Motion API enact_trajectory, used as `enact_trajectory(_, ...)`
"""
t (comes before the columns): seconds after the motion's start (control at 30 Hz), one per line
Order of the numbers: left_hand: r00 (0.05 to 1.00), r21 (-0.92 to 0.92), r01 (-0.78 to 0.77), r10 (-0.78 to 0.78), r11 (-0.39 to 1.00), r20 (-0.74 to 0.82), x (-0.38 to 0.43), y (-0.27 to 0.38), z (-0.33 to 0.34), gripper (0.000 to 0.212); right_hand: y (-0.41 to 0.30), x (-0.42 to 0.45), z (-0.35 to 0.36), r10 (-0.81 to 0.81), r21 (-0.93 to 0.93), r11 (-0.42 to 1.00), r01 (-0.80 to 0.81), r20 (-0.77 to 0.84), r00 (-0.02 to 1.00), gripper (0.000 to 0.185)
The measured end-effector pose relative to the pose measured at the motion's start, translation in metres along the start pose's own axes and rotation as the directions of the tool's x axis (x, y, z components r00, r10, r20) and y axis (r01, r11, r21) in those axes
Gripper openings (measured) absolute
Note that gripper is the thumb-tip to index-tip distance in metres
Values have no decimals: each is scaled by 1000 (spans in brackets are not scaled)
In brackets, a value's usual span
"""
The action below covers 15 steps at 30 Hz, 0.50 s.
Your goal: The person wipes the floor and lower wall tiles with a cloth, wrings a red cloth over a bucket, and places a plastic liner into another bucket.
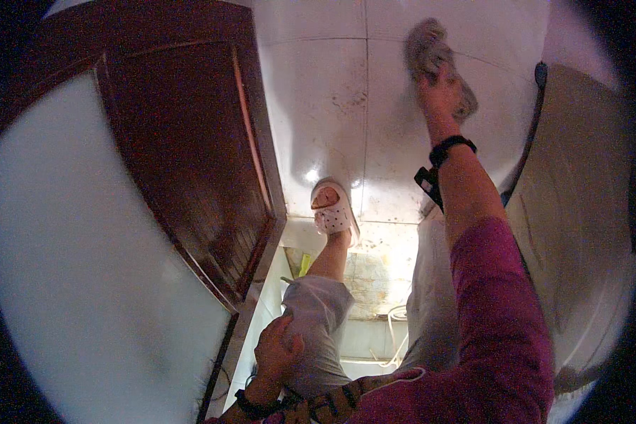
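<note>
My right hand reaches far forward and presses a bunched grey cloth on the pale tiled floor. Part of the cloth sticks out on both sides of the fingers, and the hand is blurred. A black band with a small dark device sits around that wrist. Near my body, my left hand rests on my left knee, over the light trouser leg, and no object shows in it. Dark smudges and specks mark the floor tiles to the left of the cloth.
A dark red wooden door panel and a pale glossy surface stand at left. A greyish-brown surface with a dark edge lies at right. My foot wears a white perforated clog. Behind it are a stained lower floor and a pale hose.
</note>
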State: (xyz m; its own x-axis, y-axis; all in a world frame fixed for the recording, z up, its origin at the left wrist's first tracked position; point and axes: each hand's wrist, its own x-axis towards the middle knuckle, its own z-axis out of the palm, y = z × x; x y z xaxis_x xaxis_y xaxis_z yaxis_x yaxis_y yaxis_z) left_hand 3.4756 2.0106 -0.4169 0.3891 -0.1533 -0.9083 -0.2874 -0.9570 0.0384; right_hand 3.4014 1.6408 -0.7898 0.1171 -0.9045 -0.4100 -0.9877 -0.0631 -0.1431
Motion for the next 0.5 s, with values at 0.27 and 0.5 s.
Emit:
enact_trajectory(0.27,997,-58,63,-66,996,-45,-5,-10,2,38,-116,-61,39,-680,-81,691,718,266,684,52)
enact_trajectory(0.5,999,-35,-36,35,999,-33,-15,-16,25,39,44,-189,102,-773,25,587,809,318,550,41)
